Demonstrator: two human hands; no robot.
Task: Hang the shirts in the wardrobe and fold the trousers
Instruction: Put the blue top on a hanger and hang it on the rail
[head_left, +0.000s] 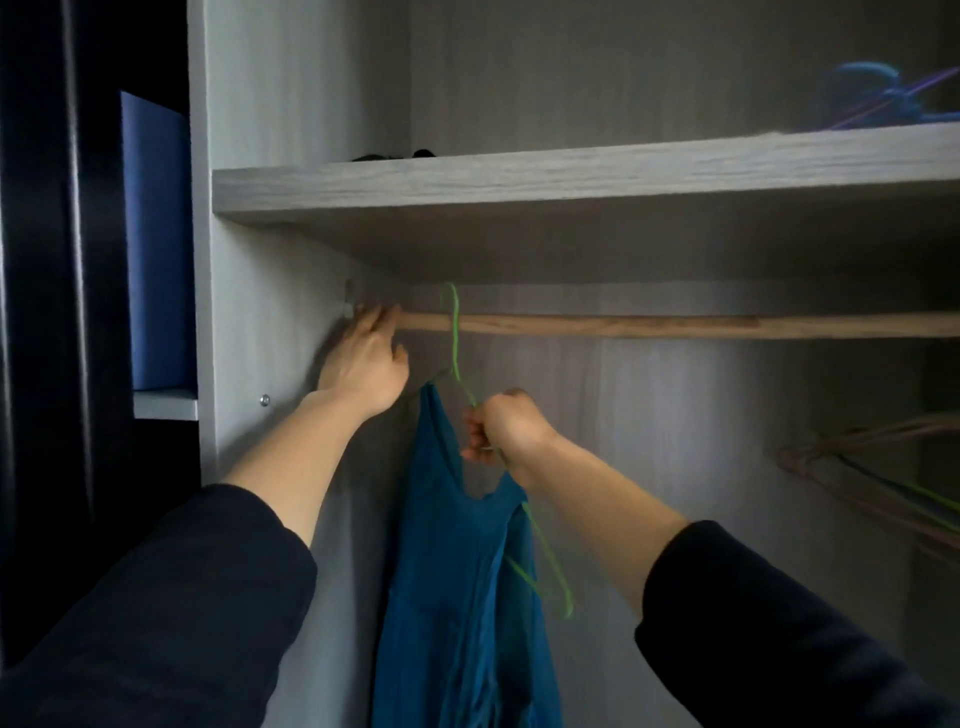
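- Wardrobe (244, 260) stands open, with a wooden rod (623, 326) under the shelf (571, 182).
- Left hand (366, 358) reaches up to the rod's left end, by the bracket. Its fingers (376, 316) lie nearly straight over the wood with the thumb apart below. Cannot tell whether the tips hook behind the rod.
- Right hand (506, 428) is a closed fist, gripping the green hanger (455, 338) just below its neck.
- The hanger hook arches above the rod and crosses in front of it, just right of the left hand. Cannot tell whether it bears on the rod.
- Teal shirt (457, 571) hangs from the hanger, tilted, one strap high at left; the hanger's right shoulder dips low.
- Spare hangers (857, 467) are low at right.
- Blue items (872, 98) on the shelf are blurred.
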